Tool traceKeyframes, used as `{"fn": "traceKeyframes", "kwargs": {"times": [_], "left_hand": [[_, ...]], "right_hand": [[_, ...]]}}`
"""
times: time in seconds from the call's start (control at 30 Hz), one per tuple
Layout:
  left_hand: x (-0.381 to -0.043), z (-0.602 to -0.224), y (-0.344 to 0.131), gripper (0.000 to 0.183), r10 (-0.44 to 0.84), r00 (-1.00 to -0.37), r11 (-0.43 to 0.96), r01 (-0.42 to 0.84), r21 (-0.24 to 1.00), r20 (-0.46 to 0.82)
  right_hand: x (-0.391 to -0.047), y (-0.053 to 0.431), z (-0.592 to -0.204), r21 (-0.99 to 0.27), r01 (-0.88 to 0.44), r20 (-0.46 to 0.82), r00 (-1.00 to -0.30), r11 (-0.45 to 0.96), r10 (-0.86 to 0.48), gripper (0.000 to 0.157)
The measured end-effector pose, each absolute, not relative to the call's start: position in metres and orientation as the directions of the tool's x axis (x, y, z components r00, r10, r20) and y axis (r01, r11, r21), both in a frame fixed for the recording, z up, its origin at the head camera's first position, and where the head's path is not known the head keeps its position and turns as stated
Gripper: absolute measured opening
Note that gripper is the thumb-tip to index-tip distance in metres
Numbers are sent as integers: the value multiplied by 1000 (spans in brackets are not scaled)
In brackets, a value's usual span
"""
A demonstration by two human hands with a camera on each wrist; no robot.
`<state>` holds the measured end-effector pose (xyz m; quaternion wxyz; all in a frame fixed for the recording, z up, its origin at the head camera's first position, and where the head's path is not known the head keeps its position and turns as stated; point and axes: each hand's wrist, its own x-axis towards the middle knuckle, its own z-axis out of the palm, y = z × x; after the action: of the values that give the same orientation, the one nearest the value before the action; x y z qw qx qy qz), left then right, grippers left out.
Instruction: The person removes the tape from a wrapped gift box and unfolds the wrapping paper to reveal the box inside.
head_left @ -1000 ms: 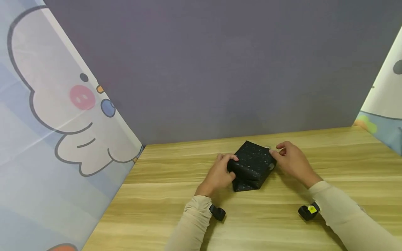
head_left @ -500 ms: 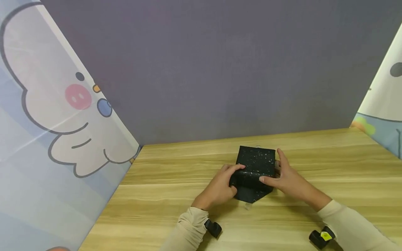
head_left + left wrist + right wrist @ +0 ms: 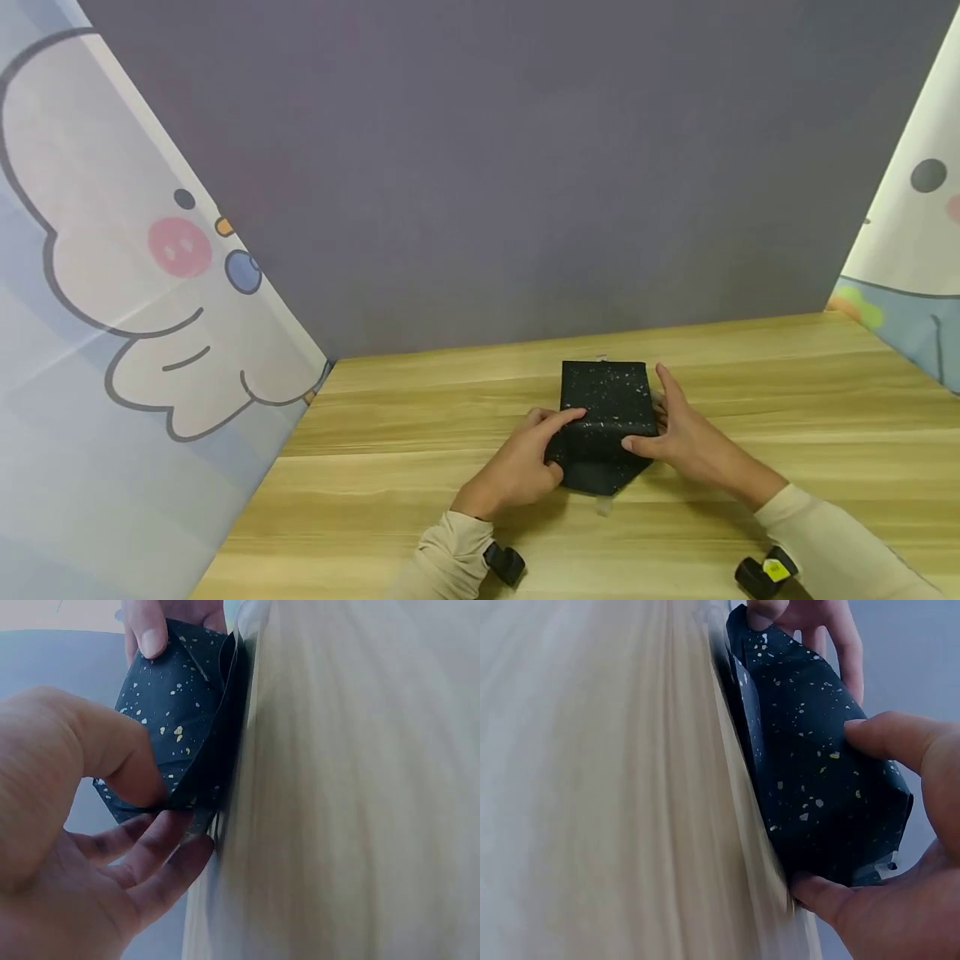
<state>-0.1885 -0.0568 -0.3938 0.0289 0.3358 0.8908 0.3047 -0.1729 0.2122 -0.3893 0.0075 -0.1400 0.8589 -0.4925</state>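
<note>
A small block-shaped package wrapped in black paper with white and gold flecks (image 3: 607,393) lies on the wooden table. At its front a pointed paper flap (image 3: 598,477) spreads toward the person, with a bit of clear tape (image 3: 603,506) at its tip. My left hand (image 3: 517,471) grips the left end, index finger on top; in the left wrist view, finger and thumb pinch folded paper (image 3: 176,727) at that end. The right hand (image 3: 697,442) holds the right end, thumb on the front face. Another piece of tape (image 3: 887,864) shows near the right palm.
The wood-grain table (image 3: 390,483) runs back to an upright grey panel (image 3: 525,183). Cartoon-printed sheets (image 3: 150,358) stand at the left and right sides. Each wrist wears a black strapped device (image 3: 504,565).
The package has turned so its flap points toward the person. My right hand has gone from pinching the far right corner to holding the right end, and both hands have come slightly nearer.
</note>
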Motion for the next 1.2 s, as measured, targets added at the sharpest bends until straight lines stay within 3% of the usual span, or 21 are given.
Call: {"fn": "traceKeyframes", "kwargs": {"times": [0.23, 0.43, 0.67, 1.2], "left_hand": [[-187, -393, -52, 81, 595, -781, 610, 592, 527, 189], [-187, -388, -46, 64, 564, -781, 686, 624, 374, 269], [-184, -391, -51, 67, 575, -768, 707, 640, 301, 282], [-183, -391, -46, 64, 601, -727, 705, 678, 206, 333]], "right_hand": [[-172, 216, -391, -844, -214, 97, -963, 492, -253, 127], [-175, 223, -390, -880, -211, 83, -950, 426, -301, 121], [-177, 228, -395, -922, -153, 25, -940, 356, -339, 120], [-177, 236, -407, -904, -232, 81, -917, 359, -390, 107]]}}
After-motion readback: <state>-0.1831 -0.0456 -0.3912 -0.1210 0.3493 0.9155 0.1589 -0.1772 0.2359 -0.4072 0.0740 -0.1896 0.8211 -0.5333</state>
